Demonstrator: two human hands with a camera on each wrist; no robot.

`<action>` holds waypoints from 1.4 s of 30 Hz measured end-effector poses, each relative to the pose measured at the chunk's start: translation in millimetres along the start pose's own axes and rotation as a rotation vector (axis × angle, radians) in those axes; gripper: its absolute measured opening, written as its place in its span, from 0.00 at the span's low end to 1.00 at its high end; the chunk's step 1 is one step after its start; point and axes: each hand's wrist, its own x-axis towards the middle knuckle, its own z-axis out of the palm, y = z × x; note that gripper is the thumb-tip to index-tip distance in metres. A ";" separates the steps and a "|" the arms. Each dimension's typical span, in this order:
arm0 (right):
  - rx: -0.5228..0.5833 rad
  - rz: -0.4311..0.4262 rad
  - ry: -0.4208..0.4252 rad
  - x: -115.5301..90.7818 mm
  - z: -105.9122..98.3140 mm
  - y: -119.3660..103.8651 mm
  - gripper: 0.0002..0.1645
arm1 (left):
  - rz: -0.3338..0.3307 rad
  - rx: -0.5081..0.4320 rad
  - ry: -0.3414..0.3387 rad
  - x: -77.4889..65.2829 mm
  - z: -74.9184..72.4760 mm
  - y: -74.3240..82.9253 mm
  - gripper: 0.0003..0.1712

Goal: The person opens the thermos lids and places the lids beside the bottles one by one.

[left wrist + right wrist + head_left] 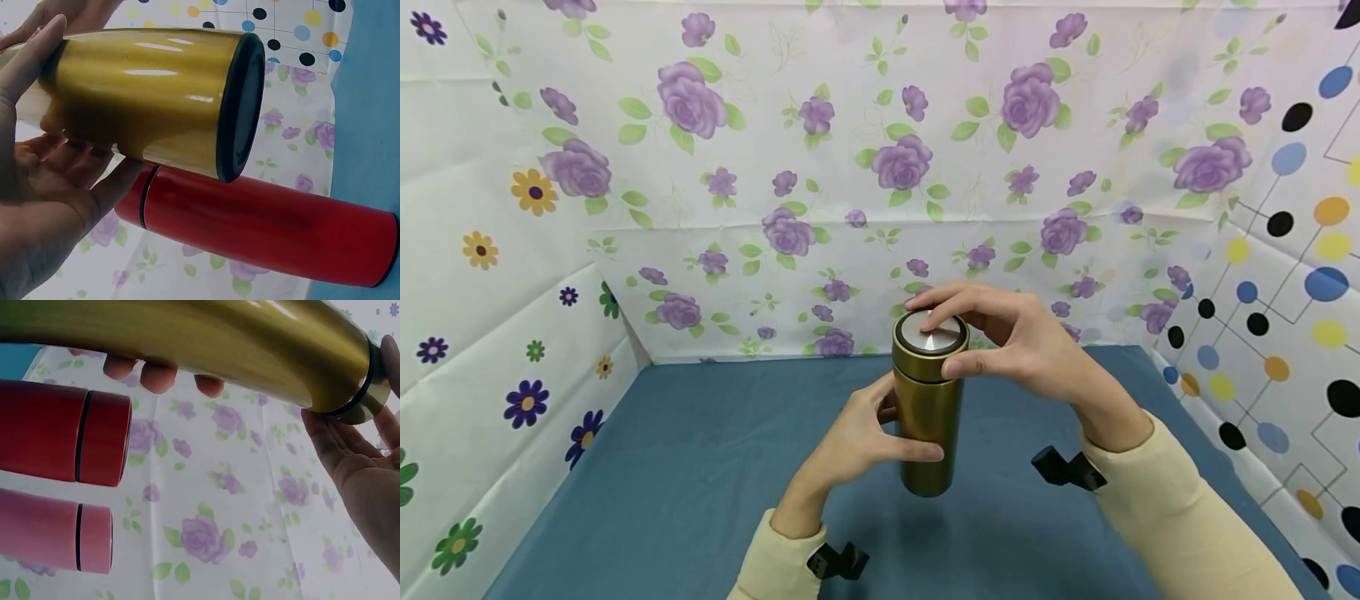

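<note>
A gold thermos (pixel 928 425) with a steel-topped lid (pixel 931 332) is held up off the blue cloth, nearly upright in the head view. My left hand (pixel 857 437) grips its body, thumb across the near side and fingers behind. At the top, my right hand (pixel 1015 342) holds the lid, with its thumb on the near edge and a finger resting on the steel disc. The thermos's dark base (pixel 242 109) shows in the left wrist view. Beyond the gold one, a red thermos (pixel 269 225) stands on the cloth, hidden from the head view.
A pink thermos (pixel 50 528) stands beside the red one in the right wrist view. Blue cloth (pixel 715 467) covers the table. A purple-flowered sheet (pixel 790 150) hangs at the back, with a daisy-print sheet (pixel 467 317) on the left and a dotted sheet (pixel 1292 333) on the right.
</note>
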 end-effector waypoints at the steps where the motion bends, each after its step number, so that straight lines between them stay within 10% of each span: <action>1: 0.008 0.004 -0.008 -0.1 -0.7 0.5 0.19 | 0.000 -0.002 -0.004 -0.2 -0.1 -0.1 0.43; 17: -0.377 -0.027 0.192 -3.1 24.4 -10.6 0.24 | -0.001 0.131 0.161 2.0 8.9 1.7 0.44; 34: -0.049 0.042 -0.023 2.2 -1.2 -8.5 0.20 | -0.014 0.027 0.011 0.7 1.4 -0.1 0.44; 42: -0.193 0.014 0.023 -0.3 4.3 -7.6 0.23 | -0.008 0.055 0.105 1.6 6.1 2.3 0.43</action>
